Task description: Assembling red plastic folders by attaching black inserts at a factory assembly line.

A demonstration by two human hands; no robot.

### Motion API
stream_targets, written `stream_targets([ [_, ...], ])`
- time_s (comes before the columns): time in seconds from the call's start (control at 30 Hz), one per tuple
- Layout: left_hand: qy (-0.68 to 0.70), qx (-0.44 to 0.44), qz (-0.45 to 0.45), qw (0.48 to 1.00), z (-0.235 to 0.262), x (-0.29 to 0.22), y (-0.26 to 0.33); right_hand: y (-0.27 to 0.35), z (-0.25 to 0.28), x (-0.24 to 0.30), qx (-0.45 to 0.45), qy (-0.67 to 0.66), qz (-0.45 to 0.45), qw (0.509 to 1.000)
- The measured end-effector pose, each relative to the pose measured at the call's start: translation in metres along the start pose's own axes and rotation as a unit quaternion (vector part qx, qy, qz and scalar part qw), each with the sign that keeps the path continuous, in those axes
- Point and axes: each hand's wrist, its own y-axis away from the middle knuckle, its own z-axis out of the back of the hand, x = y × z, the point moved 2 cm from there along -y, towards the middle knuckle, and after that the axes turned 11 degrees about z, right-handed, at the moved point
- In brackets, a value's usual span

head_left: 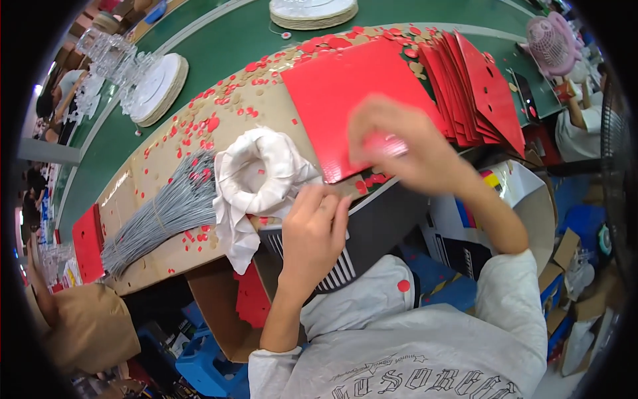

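A red glossy sheet [352,86] lies flat on the cardboard-covered worktop in front of me. My left hand [312,223] is at its near left corner, thumb and fingers pinched together; what they hold, if anything, is too small to make out. Over the sheet's right part is my right hand [405,143], smeared by motion, its fingers bent and their grip unclear. Just left of my left hand sits a ring wrapped in whitish cloth [256,169], a loose tail hanging over the edge. Beside it lies a tied bundle of thin grey wires [163,213].
Several red sheets with punched holes [465,86] stand fanned at the right. Red and brown discs [212,123] litter the cardboard [266,110]. Beyond, a green conveyor [219,46] carries white round bases [159,90]. A pink fan [551,43] stands far right; another person [585,126] sits there.
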Motion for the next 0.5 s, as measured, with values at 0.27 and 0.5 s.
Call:
stream_targets([
  [0.27, -0.087, 0.004, -0.058, 0.995, -0.035, 0.01, -0.021, 0.003, -0.014, -0.084, 0.07, -0.013, -0.145, 0.987],
  [0.5, -0.131, 0.02, -0.083, 0.988, -0.043, 0.016, -0.022, -0.016, -0.007, -0.09, 0.162, 0.004, -0.157, 0.974],
])
